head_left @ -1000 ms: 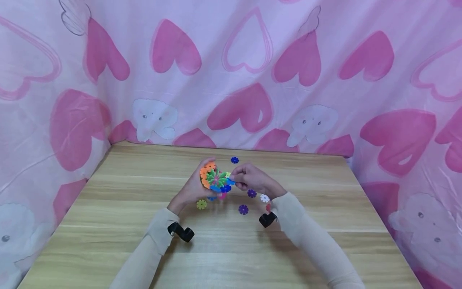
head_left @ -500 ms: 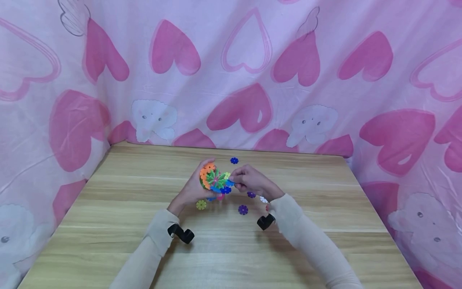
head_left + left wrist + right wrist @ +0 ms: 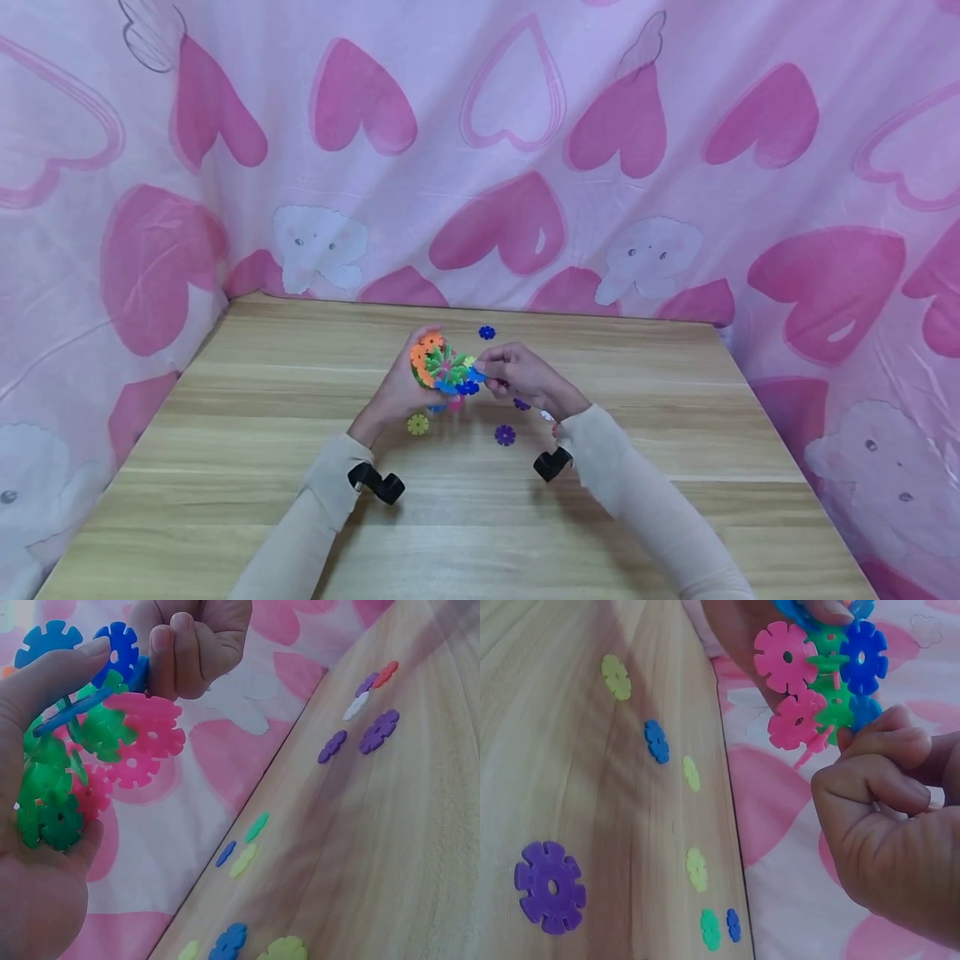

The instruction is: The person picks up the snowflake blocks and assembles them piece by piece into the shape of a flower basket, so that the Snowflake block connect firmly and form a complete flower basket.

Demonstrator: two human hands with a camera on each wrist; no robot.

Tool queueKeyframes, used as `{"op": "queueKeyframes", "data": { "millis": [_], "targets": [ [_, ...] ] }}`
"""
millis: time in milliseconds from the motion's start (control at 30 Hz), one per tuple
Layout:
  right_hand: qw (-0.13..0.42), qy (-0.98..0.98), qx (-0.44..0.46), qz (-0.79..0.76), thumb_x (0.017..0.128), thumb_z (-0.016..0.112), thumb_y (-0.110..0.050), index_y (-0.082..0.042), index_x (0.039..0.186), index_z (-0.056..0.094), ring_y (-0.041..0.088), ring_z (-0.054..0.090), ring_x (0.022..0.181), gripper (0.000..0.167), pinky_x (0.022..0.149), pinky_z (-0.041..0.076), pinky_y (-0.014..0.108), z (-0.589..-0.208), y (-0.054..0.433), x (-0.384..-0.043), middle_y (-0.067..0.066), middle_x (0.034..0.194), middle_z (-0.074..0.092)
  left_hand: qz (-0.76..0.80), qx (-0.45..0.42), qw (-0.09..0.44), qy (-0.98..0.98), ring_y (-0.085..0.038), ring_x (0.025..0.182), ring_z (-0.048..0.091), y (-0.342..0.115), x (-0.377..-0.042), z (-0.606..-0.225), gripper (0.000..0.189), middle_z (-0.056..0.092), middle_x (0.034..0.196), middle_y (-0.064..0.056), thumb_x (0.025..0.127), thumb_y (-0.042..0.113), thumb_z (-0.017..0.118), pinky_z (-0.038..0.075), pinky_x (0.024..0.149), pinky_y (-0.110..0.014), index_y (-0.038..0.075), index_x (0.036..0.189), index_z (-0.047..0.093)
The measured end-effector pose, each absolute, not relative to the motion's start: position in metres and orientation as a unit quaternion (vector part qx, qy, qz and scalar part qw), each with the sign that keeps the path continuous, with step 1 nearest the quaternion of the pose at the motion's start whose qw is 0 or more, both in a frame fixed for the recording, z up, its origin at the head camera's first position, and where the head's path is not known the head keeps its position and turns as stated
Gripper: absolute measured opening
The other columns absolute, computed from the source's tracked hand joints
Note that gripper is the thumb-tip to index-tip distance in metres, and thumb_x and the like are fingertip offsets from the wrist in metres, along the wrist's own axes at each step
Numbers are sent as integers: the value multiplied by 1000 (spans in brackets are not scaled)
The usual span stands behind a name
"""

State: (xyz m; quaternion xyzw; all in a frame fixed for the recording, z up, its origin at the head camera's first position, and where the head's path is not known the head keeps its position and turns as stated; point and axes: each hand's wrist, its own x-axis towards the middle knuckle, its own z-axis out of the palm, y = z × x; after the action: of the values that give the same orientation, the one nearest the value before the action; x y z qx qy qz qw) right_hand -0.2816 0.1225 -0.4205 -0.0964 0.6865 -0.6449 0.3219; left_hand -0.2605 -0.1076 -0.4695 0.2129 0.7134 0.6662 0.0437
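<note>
My left hand (image 3: 399, 390) grips a cluster of interlocked snowflake discs (image 3: 446, 367), in orange, green, pink and blue, raised over the table. In the left wrist view, its thumb lies over the blue discs (image 3: 114, 656) while the palm supports the green ones (image 3: 45, 787). At the cluster's right side, my right hand (image 3: 523, 373) pinches a light blue snowflake disc (image 3: 865, 711) between thumb and curled forefinger. That disc sits right against a dark blue disc (image 3: 863, 658) of the cluster, and the fingers partly hide it. Pink discs (image 3: 786, 656) form the cluster's underside.
Loose snowflake discs lie on the wooden table (image 3: 300, 350): a dark blue one (image 3: 487, 332) behind the hands, a yellow one (image 3: 417, 425) by the left wrist, a purple one (image 3: 505, 435) in front. A patterned pink curtain (image 3: 480, 167) encloses the table's back and sides.
The cluster and left hand have shifted slightly up and to the left. The right hand keeps its pinch on the light blue disc, almost in the same place.
</note>
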Motion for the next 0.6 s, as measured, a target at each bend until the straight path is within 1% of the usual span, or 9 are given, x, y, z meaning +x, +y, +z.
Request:
{"op": "queueKeyframes", "data": {
  "millis": [33, 67, 167, 267, 333, 467, 600],
  "targets": [
    [320, 687, -94, -646, 102, 53, -8, -5, 90, 64, 7, 40, 53, 17, 49, 32, 18, -420, 121, -281, -1, 63, 50, 666, 214, 44, 713, -27, 117, 55, -108, -261, -469, 104, 47, 134, -29, 71, -8, 84, 48, 102, -20, 18, 152, 25],
    [317, 688, -91, -646, 102, 53, -8, -5, 90, 64, 7, 41, 53, 17, 49, 33, 18, -420, 120, -281, -1, 63, 51, 666, 213, 45, 714, -29, 118, 55, -108, -260, -468, 105, 47, 135, -30, 70, -8, 84, 47, 104, -24, 18, 152, 25],
    [307, 694, -90, -645, 102, 53, -7, -3, 91, 64, 8, 42, 54, 16, 49, 32, 18, -420, 118, -280, -1, 63, 50, 661, 203, 50, 721, -32, 119, 54, -109, -260, -466, 106, 49, 134, -26, 69, -9, 84, 46, 110, -39, 17, 153, 23],
    [296, 706, -101, -636, 101, 53, -7, -2, 92, 65, 8, 43, 55, 16, 49, 32, 18, -420, 117, -280, -2, 63, 50, 658, 198, 55, 725, -32, 119, 55, -109, -259, -465, 107, 49, 134, -26, 68, -9, 85, 43, 111, -50, 18, 152, 24],
    [295, 712, -115, -627, 102, 53, -7, -2, 91, 64, 9, 43, 55, 16, 50, 32, 19, -421, 118, -280, -1, 63, 49, 657, 204, 55, 723, -31, 118, 54, -109, -259, -465, 108, 48, 134, -27, 68, -9, 85, 45, 109, -45, 19, 152, 24],
    [301, 713, -128, -621, 101, 52, -6, -2, 88, 63, 9, 42, 56, 18, 50, 31, 19, -421, 119, -281, -1, 63, 47, 661, 218, 58, 716, -29, 116, 54, -110, -259, -468, 107, 47, 133, -30, 68, -9, 84, 48, 103, -30, 19, 152, 24],
    [294, 714, -113, -625, 100, 53, -4, -2, 86, 64, 8, 42, 54, 19, 48, 31, 19, -421, 116, -279, 0, 61, 48, 660, 217, 57, 717, -26, 116, 53, -110, -259, -470, 107, 48, 132, -26, 69, -7, 85, 48, 100, -21, 19, 152, 23]
  ]
}}
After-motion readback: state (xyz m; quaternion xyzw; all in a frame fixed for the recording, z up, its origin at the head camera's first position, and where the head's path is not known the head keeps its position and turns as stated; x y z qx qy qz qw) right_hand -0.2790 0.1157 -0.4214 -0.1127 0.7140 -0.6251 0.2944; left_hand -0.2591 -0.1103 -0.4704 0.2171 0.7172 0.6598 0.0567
